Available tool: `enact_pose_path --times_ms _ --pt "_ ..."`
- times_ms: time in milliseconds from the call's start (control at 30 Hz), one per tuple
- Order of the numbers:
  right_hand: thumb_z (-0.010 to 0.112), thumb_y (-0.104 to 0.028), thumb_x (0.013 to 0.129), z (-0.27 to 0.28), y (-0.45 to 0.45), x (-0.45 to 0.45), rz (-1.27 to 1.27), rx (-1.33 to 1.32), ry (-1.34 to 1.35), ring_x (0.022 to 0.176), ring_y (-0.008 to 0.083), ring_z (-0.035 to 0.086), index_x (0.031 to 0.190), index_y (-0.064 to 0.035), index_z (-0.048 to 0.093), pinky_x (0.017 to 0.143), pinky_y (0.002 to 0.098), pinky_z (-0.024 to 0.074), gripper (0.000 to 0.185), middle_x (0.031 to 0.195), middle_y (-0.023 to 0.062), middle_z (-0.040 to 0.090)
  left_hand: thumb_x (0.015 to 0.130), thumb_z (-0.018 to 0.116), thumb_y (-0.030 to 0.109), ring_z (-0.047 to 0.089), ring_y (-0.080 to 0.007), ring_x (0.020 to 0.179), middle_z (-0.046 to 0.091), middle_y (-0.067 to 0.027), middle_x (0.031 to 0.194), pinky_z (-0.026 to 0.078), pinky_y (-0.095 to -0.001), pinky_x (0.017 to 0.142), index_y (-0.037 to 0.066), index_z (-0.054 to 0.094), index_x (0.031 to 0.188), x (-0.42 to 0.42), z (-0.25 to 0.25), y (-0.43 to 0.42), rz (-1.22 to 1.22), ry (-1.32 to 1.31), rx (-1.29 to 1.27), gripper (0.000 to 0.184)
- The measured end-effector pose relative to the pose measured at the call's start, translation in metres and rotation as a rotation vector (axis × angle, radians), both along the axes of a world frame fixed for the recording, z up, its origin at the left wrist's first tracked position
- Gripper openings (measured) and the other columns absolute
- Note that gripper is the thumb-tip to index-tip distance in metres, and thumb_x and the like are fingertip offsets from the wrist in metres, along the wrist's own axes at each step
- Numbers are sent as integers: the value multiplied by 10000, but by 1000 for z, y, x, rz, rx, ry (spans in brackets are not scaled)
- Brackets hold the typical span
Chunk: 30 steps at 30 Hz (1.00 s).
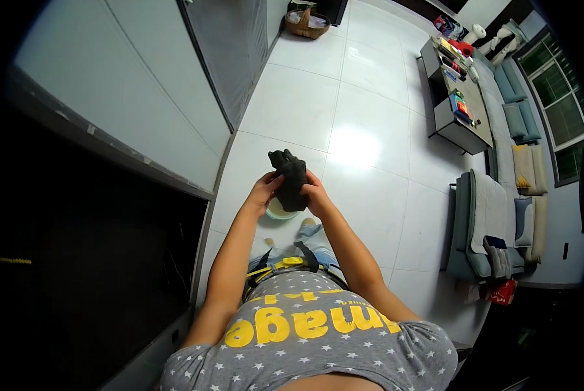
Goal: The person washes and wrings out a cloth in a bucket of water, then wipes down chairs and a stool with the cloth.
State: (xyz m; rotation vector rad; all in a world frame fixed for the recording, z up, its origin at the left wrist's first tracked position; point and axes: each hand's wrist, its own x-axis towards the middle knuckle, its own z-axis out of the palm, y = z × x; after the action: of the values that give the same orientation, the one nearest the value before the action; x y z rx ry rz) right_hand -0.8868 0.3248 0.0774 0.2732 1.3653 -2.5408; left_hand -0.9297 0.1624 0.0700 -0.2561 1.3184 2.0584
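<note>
A crumpled dark cloth [290,184] is held up in front of my body, between both hands. My left hand [264,191] grips its left edge with the fingers closed. On the other side, my right hand [314,194] pinches the cloth near its lower right. Under the cloth a pale round basin [278,212] with a light green rim partly shows; the cloth and my hands hide the rest of it, and what it contains cannot be made out.
White floor tiles [376,137] spread ahead. A wicker basket [307,24] stands at the far end. To the right are a low table [464,107] with several items and a grey-green sofa [464,225] with cushions. Pale panels [129,85] line the left side.
</note>
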Motion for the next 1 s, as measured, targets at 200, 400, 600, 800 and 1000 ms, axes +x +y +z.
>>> enact_pose_path --times_ms 200,400,600,800,1000 --pt "622 -52 696 -18 -19 10 13 501 43 946 169 523 1174 -12 409 830 280 424 526 1037 88 543 768 629 59 541 -118 800 581 -46 869 423 -246 757 14 555 937 15 -13 -38 319 313 -100 190" --pt "671 -70 728 -36 -35 -4 17 403 65 862 158 563 1003 7 531 806 284 435 318 924 66 604 749 634 17 544 -148 884 579 -61 952 418 -270 829 -8 535 999 33 -31 -97 557 308 -124 270" --pt "665 -21 722 -36 -75 -8 313 550 323 823 135 541 952 -13 499 753 258 433 284 858 39 572 746 649 60 525 -143 936 573 -54 998 375 -256 877 -8 534 1032 138 -34 -114 960 304 -225 315" --pt "660 -59 695 -29 -126 33 711 684 677 717 219 545 919 -20 399 661 295 449 346 792 124 563 728 705 145 500 -113 721 538 -28 797 405 -235 684 21 516 882 276 -53 -92 1203 -73 -459 273" --pt "681 -104 686 -9 -175 136 1272 529 1023 737 363 611 953 -24 441 612 379 480 367 784 201 605 643 713 59 520 -279 1013 488 -178 1129 448 -376 838 71 369 1205 407 -107 -55 1359 -266 -1014 658"
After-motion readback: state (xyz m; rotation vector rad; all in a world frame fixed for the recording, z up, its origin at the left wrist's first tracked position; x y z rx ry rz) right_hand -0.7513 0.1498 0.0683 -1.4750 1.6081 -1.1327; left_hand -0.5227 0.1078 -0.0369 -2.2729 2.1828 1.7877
